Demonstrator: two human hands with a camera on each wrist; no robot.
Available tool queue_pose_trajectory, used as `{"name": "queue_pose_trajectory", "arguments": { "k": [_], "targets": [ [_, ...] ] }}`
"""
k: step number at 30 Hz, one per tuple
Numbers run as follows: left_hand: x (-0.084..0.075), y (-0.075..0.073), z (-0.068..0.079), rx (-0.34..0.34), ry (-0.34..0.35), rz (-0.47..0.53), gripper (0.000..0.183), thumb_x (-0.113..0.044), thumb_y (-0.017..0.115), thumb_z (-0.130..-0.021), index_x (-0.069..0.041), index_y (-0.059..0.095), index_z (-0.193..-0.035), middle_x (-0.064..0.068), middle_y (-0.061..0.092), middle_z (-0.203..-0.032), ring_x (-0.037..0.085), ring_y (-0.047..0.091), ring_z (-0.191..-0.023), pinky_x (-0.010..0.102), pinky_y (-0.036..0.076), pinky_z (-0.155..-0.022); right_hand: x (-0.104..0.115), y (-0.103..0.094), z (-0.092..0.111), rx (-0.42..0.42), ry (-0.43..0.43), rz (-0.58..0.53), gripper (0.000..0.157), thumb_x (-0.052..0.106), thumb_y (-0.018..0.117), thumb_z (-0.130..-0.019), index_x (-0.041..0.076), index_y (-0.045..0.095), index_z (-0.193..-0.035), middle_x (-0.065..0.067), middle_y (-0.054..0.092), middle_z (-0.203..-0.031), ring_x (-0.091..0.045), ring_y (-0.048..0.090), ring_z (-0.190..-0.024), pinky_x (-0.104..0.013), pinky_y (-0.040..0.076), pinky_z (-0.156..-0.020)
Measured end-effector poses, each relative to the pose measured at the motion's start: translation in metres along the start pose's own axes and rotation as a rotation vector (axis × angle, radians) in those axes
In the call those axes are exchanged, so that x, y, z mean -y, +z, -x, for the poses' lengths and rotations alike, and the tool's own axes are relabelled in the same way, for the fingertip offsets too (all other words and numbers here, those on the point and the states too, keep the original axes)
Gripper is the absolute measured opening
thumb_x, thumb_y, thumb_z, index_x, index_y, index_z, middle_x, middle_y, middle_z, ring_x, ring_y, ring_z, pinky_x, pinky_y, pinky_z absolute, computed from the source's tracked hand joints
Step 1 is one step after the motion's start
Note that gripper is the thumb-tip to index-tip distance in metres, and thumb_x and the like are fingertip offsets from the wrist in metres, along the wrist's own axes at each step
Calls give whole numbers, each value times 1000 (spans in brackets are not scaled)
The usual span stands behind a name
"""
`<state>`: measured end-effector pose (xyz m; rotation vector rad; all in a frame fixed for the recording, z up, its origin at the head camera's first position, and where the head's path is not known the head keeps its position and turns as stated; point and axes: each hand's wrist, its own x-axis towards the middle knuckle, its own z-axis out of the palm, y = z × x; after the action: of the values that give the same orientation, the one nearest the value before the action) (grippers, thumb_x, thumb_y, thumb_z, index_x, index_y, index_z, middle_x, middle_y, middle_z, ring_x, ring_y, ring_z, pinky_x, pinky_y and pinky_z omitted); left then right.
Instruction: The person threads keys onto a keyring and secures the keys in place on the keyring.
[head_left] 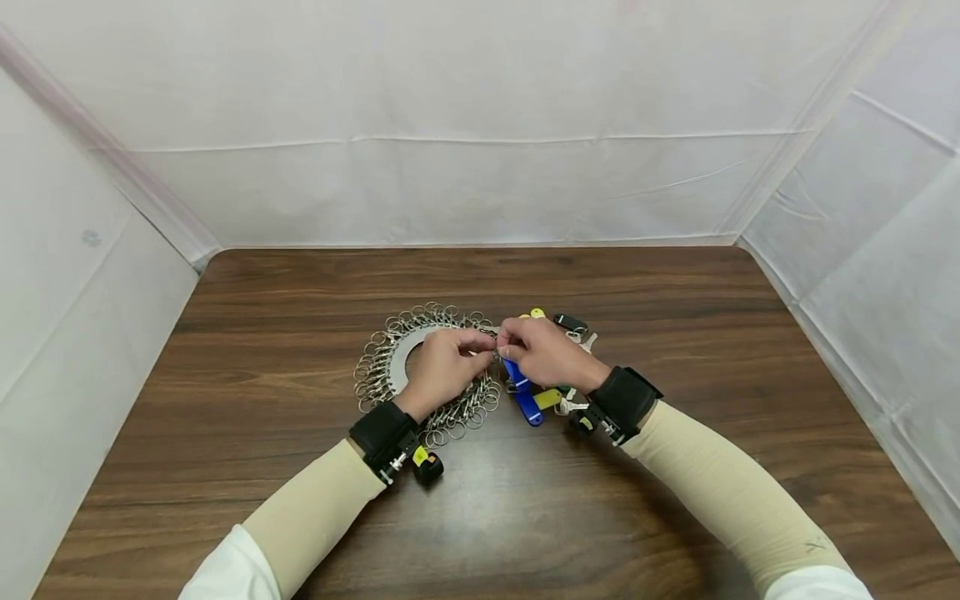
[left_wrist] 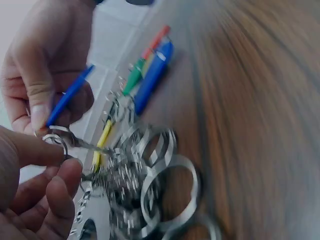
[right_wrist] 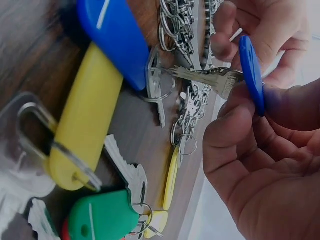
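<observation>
the person's left hand (head_left: 448,364) and right hand (head_left: 551,354) meet fingertip to fingertip above the brown wood-grain table (head_left: 480,525), just at the right edge of a flat grey ring-shaped plate (head_left: 399,362) fringed all round with small round metal rings (head_left: 372,377). the right hand pinches a slim blue plastic key tag (right_wrist: 251,75) between thumb and fingers; the left hand pinches a thin silvery wire ring (left_wrist: 56,135) close against the near end of that tag. so the tag sits on the right hand's side of the meeting point, with the wire ring between it and the left fingers, and the right hand is the nearer of the two. in the left wrist view the tag's long axis runs aslant, up and away from the left fingertips; the right wrist view shows it almost edge-on. a notched silvery metal key (right_wrist: 217,80) juts out from between the hands, its long axis roughly crosswise to the tag's. whether the wire ring passes through the tag cannot be told, as the fingers cover the join. just beside the right hand, on the table, lie a second blue tag (head_left: 529,405), a yellow plastic tag (head_left: 549,398) and a black tag (head_left: 571,322).
</observation>
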<state>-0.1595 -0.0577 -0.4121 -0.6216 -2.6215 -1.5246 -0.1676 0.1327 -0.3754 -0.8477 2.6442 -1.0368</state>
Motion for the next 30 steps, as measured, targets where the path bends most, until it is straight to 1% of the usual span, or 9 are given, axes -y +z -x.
{"name": "queue_pose_trajectory", "arguments": {
  "k": [3, 8, 10, 14, 17, 20, 22, 26, 30],
  "targets": [
    [0, -1, 0, -33, 101, -149, 10, -12, 72, -83, -18, 77, -90, -3, 72, -91, 6, 63, -72, 29, 54, -62, 0, 0, 0, 0, 20, -16, 13, 8, 56, -97, 12, 57, -84, -1, 52, -70, -14, 45, -55, -28, 37, -54],
    [3, 1, -2, -72, 174, -186, 9, -9, 72, -82, -15, 77, -86, -2, 71, -89, 9, 64, -76, 31, 55, -65, -1, 0, 0, 7, 22, -44, 13, 7, 55, -97, 10, 58, -85, -1, 53, -69, -13, 44, -50, -27, 37, -52],
    [6, 1, -3, -70, 160, -155, 9, -8, 72, -82, -14, 77, -85, -2, 70, -87, 9, 64, -75, 31, 55, -65, -1, 1, 0, 7, 12, -39, 13, 7, 55, -97, 11, 58, -85, -1, 53, -69, -12, 44, -50, -27, 37, -52],
    [8, 0, -5, -42, 73, -98, 6, -11, 73, -82, -15, 77, -85, -3, 70, -88, 7, 62, -71, 29, 54, -63, -2, 2, 0, 7, -1, -27, 13, 6, 56, -96, 11, 58, -84, -1, 52, -69, -13, 45, -54, -28, 38, -55],
    [7, -1, -6, -1, 44, -111, 7, -13, 71, -83, -17, 76, -87, -5, 69, -88, 6, 57, -61, 28, 50, -55, -2, 2, -1, 3, -6, -16, 13, 6, 57, -96, 11, 59, -84, 0, 53, -69, -13, 45, -56, -28, 38, -56],
    [6, -2, -6, 38, 82, -179, 10, -15, 69, -85, -21, 75, -91, -7, 68, -85, 5, 52, -53, 25, 44, -47, -3, 2, -2, -4, 3, -12, 14, 6, 57, -96, 12, 59, -83, 0, 53, -69, -13, 45, -56, -28, 38, -57],
    [5, -2, -6, 38, 113, -233, 10, -16, 70, -85, -23, 74, -92, -8, 69, -81, 4, 49, -49, 24, 41, -43, -3, 1, -2, -5, 12, -18, 13, 7, 57, -96, 12, 59, -84, 0, 54, -69, -13, 45, -54, -28, 38, -55],
    [4, -2, -7, -11, 153, -312, 6, -19, 73, -84, -23, 76, -88, -9, 69, -83, 2, 47, -50, 23, 41, -43, -3, 0, -3, 0, 20, -37, 11, 7, 56, -96, 10, 60, -86, 0, 55, -70, -13, 46, -54, -28, 38, -53],
    [5, -3, -10, -42, 166, -311, 4, -19, 75, -83, -21, 77, -85, -8, 67, -84, 5, 50, -56, 26, 45, -50, -3, -1, -5, 3, 16, -41, 11, 7, 56, -96, 10, 61, -86, -1, 55, -69, -13, 46, -55, -27, 37, -53]
  ]
}}
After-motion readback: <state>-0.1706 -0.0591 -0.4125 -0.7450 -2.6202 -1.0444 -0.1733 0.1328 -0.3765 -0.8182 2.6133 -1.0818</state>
